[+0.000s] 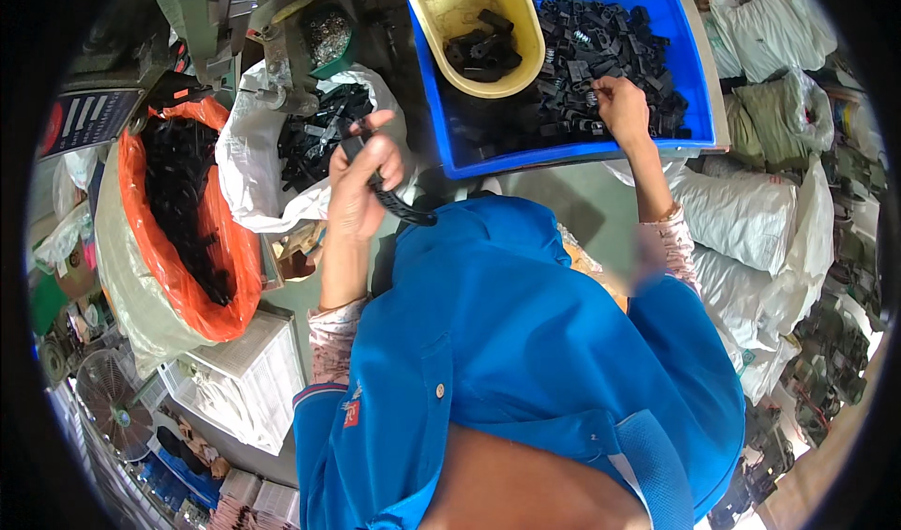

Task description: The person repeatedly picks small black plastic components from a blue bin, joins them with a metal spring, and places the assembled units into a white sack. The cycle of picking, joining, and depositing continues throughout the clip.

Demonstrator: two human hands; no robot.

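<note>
My left hand (361,183) is closed round a curved black plastic piece (402,209), whose ribbed tail sticks out toward my body. That hand is raised beside a white sack (246,178) of black parts. Over the blue tray (574,159), my right hand (623,113) reaches into a heap of small black plastic parts (610,47). Its thumb and fingers are pinched together at a small black part with a metal coil spring (591,98). The fingers partly cover that part. A yellow tub (537,56) with several larger black pieces stands at the tray's left side.
Left of the white sack is a sack with an orange liner (246,277), full of black parts. A green container (328,66) of small metal bits stands beyond. White crates (249,380) are at lower left. Stuffed white sacks (732,216) line the right side. Machine parts rise at upper left.
</note>
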